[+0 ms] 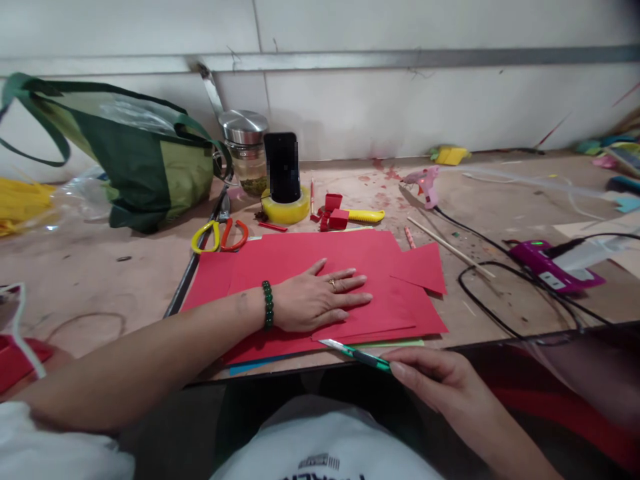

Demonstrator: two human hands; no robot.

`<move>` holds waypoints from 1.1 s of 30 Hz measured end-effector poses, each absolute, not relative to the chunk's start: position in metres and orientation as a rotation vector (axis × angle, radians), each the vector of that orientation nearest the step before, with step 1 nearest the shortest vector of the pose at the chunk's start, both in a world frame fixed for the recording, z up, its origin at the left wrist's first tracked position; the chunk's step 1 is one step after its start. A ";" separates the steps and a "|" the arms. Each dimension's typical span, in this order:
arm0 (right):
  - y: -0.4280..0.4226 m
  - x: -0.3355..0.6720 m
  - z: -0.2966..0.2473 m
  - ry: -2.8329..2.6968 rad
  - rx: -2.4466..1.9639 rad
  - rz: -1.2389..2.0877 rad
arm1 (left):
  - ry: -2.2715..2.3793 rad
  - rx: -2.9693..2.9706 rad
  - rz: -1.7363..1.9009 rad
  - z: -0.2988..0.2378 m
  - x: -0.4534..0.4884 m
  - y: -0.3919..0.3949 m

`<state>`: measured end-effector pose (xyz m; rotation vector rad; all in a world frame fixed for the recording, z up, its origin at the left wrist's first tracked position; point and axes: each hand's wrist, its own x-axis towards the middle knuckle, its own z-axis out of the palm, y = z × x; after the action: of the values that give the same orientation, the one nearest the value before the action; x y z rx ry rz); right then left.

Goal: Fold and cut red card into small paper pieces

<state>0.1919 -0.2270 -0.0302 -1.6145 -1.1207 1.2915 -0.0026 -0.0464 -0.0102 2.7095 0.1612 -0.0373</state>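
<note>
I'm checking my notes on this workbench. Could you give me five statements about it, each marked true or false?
1. The left hand lies flat on red paper. True.
2. The right hand holds a green craft knife. True.
3. The beaded bracelet is on the right wrist. False: it is on the left wrist.
4. The phone lies flat. False: it stands upright at the yellow tape roll.
5. In the picture, the pink glue gun is left of the phone. False: it is right of it.

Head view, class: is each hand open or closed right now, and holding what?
Left hand: open, flat on the red paper, gripping nothing.
Right hand: closed, holding the green craft knife.
</note>
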 end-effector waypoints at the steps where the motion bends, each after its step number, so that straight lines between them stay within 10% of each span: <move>1: -0.227 0.193 -0.030 -1.122 -1.625 1.297 | 0.161 2.714 -0.043 -0.010 -0.003 -0.046; 15: -0.237 0.199 -0.019 -1.246 -1.689 1.269 | 0.166 2.714 -0.001 -0.008 -0.004 -0.048; 26: -0.206 0.291 -0.015 -1.530 -2.062 -0.236 | 0.716 2.615 0.122 0.005 -0.003 -0.067; 33: -0.182 0.295 -0.044 -1.828 -2.122 -0.442 | 0.886 2.352 0.084 0.005 -0.009 -0.063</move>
<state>0.2945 -0.1819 -0.0445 -2.1219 -1.8283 -0.4425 -0.0088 -0.0627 0.0046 2.3518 0.8862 0.0845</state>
